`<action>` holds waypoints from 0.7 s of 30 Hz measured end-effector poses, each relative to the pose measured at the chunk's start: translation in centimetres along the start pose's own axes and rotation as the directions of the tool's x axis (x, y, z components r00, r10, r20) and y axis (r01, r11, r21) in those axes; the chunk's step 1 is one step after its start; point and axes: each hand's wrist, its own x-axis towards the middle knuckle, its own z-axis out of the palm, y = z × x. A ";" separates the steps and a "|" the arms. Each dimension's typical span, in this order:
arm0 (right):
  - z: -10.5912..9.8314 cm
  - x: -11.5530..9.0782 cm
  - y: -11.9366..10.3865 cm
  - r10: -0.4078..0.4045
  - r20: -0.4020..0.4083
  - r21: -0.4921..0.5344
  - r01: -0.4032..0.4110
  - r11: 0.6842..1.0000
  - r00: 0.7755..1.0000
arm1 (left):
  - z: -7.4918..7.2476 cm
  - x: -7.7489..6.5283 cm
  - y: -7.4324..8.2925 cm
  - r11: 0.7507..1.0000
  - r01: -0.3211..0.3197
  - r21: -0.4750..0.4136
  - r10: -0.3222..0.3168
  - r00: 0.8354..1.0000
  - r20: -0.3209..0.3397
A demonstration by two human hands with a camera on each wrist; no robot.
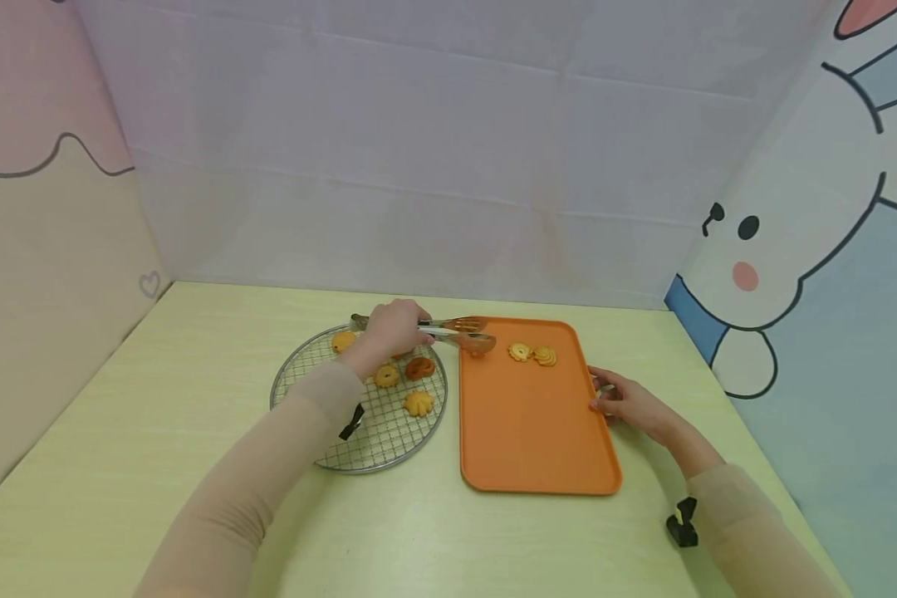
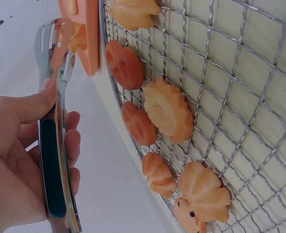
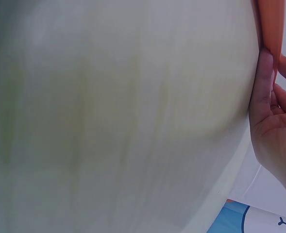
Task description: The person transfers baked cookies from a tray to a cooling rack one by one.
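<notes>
My left hand [image 1: 398,325] grips a pair of metal tongs [image 2: 55,126] with dark handle panels, above the far side of a round wire rack [image 1: 389,469]. The slotted tong tips point right, over the left edge of an orange tray [image 1: 534,432], and are spread apart. On the rack lie several cookies: a reddish-brown pretzel-shaped one [image 1: 420,369], a round ridged one [image 2: 168,110] and a fluted one [image 1: 419,404] among them. Two pale cookies [image 1: 520,352] sit near the tray's far end. My right hand [image 1: 631,405] pinches the tray's right rim, thumb above and fingers beneath.
Rack and tray stand side by side on a pale wood-grain table [image 1: 389,540]. A white sheet [image 1: 419,166] hangs behind it, and printed cartoon panels [image 1: 852,349] flank both sides. Black wrist straps [image 1: 683,523] hang at the sleeves.
</notes>
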 end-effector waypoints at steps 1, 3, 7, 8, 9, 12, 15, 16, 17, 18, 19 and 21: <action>0.0 0.0 0.0 0.000 0.000 0.000 0.000 1.000 1.000 | -0.1 -0.1 0.0 1.000 0.000 0.001 0.000 1.000 0.002; 0.0 0.0 0.0 0.002 -0.002 -0.001 -0.002 1.000 1.000 | -0.1 -0.3 0.0 1.000 -0.001 -0.003 0.001 1.000 0.006; -0.1 0.1 0.2 0.004 -0.007 -0.015 -0.004 1.000 1.000 | 0.2 -0.4 0.0 1.000 -0.020 -0.003 0.020 1.000 0.014; -0.1 0.1 0.3 0.007 -0.010 -0.018 -0.007 1.000 1.000 | 0.4 -0.4 0.0 1.000 -0.026 -0.008 0.026 1.000 0.017; -0.1 0.1 0.4 0.011 -0.014 -0.020 -0.011 1.000 1.000 | 0.6 -0.3 -0.1 0.999 -0.032 -0.010 0.032 0.999 0.017; -0.1 0.2 0.6 0.017 -0.016 -0.027 -0.017 0.999 1.000 | 1.3 0.0 -0.2 0.999 -0.043 -0.019 0.044 0.999 0.017; -0.1 0.3 0.8 0.015 -0.016 -0.023 -0.016 1.000 1.000 | 2.1 0.4 -0.4 0.998 -0.040 -0.039 0.041 0.999 0.019; -0.2 0.3 0.8 0.012 -0.014 -0.024 -0.012 1.000 1.000 | 2.3 0.5 -0.5 0.998 -0.037 -0.051 0.038 0.999 0.021; -0.2 0.3 0.8 0.010 -0.015 -0.025 -0.011 1.000 1.000 | 2.4 0.6 -0.5 0.997 -0.032 -0.069 0.034 0.999 0.025; -0.2 0.3 0.8 0.010 -0.016 -0.023 -0.010 1.000 1.000 | 2.6 0.7 -0.5 0.996 -0.027 -0.087 0.030 0.999 0.028; -0.2 0.3 0.8 0.008 -0.015 -0.022 -0.008 1.000 1.000 | 2.7 0.8 -0.5 0.994 -0.022 -0.106 0.026 0.999 0.032; -0.3 0.3 0.8 0.004 -0.016 -0.025 -0.005 1.000 1.000 | 2.8 0.8 -0.5 0.991 -0.011 -0.136 0.017 0.999 0.040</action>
